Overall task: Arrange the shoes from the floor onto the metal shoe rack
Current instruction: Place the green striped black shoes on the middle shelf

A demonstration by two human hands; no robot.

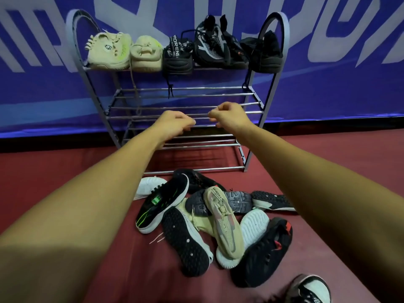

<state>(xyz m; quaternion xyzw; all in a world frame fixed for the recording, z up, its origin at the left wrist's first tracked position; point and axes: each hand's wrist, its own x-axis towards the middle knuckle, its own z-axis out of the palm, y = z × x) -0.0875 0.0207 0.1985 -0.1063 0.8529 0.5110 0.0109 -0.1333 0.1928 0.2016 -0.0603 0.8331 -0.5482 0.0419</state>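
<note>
Two loosely curled empty hands, left (175, 124), right (228, 116), before rack (185, 89)

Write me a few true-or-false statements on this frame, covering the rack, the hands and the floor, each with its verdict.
1. The metal shoe rack carries black shoes on its top level. True.
2. The left hand and the right hand each grip a shoe. False: both hover before the middle bars, holding no shoe.
3. A pile of shoes lies on the floor in front of the rack. True.
4. The lower shelves are full of shoes. False: only bare bars show there.
5. The two beige shoes sit at the right end of the top level. False: they sit at its left end.
</note>
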